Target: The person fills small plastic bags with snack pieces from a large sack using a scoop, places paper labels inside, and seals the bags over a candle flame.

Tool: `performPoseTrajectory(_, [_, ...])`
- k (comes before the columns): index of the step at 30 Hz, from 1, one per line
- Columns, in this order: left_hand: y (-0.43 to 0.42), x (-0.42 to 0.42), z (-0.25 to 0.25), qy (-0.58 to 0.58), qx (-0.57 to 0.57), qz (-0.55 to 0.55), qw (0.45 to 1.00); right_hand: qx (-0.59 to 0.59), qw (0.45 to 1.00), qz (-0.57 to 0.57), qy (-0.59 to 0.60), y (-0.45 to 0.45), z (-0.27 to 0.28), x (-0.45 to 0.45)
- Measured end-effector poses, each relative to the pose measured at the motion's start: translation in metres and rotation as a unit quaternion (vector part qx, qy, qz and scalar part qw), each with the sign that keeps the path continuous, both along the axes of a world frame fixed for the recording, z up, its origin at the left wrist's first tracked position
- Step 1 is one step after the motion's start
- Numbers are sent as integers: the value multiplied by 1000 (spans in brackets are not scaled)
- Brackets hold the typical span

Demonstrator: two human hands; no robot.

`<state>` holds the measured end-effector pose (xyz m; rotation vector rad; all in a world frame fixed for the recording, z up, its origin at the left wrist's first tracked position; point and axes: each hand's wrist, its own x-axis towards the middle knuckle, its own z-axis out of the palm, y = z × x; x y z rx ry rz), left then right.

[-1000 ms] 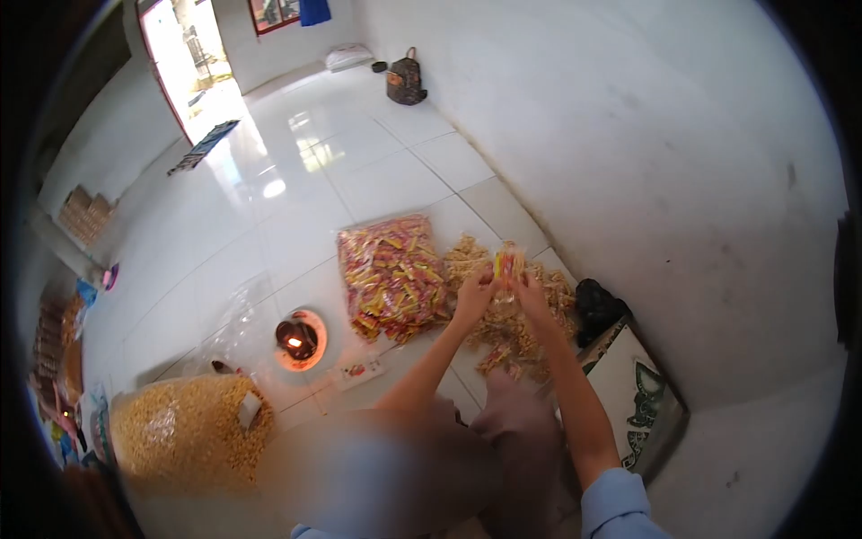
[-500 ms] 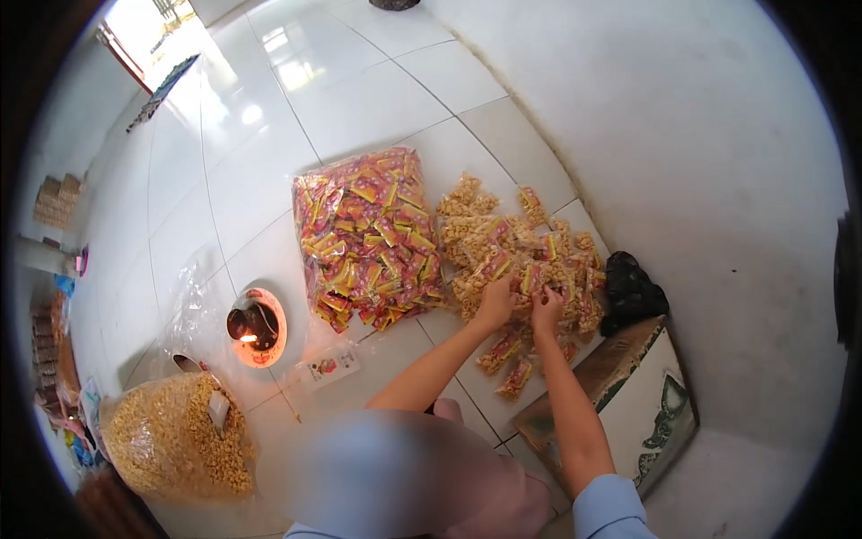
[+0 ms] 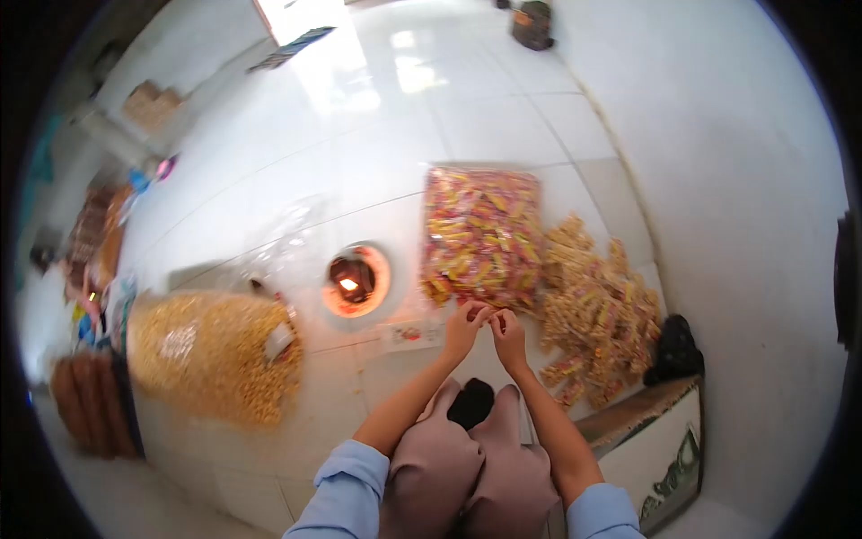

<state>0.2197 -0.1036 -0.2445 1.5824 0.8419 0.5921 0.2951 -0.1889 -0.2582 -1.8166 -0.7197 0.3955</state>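
My left hand (image 3: 466,329) and my right hand (image 3: 508,340) are close together above the tiled floor, at the near edge of a large clear bag (image 3: 482,235) full of small red-and-yellow packets. The fingers of both hands are pinched. Something small and reddish shows near the fingertips, too blurred to name. Right of my hands lies a heap of clear packs of yellow snack pieces (image 3: 597,310), some with red-and-yellow packets showing inside. A flat printed plastic sleeve (image 3: 415,335) lies on the floor left of my left hand.
A small flame burns in a round dish (image 3: 382,286) to the left. Beyond it sits a big clear bag of yellow snack pieces (image 3: 211,355). On the right are a black plastic bag (image 3: 678,349), a worn box (image 3: 654,449) and the white wall (image 3: 745,207).
Both hands have left the heap of snack packs and moved left to the near edge of the packet bag. The camera view has swung left.
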Motion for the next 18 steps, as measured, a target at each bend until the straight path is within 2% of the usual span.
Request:
performPoseTrajectory(1, [9,-31,-3,4,11,23,1000,-5,997,72,7,10,1,-16])
performPoseTrajectory(2, [16,-60,-6,17,5,50,999,4,996,92,11,19,0,-30])
performPoseTrajectory(4, [25,-117,-6,33,7,89,995,-52,986,158,1,37,-7,-55])
performPoseTrajectory(6, [28,-167,-3,88,-47,132,986,-62,979,192,-1,48,-10,-76])
performPoseTrajectory(11, [39,-242,-35,171,-45,216,960,-97,965,244,-16,78,-10,-107])
performPoseTrajectory(13, [52,-254,-57,188,-53,251,948,-65,948,289,-114,89,-29,-116])
performPoseTrajectory(15, [56,-259,-88,206,64,280,936,-91,931,320,-153,93,-42,-123])
performPoseTrajectory(16, [60,-259,-100,208,48,284,935,-107,912,346,-191,97,-48,-127])
performPoseTrajectory(18, [75,-258,-125,167,103,283,939,-115,901,361,-211,107,-69,-134])
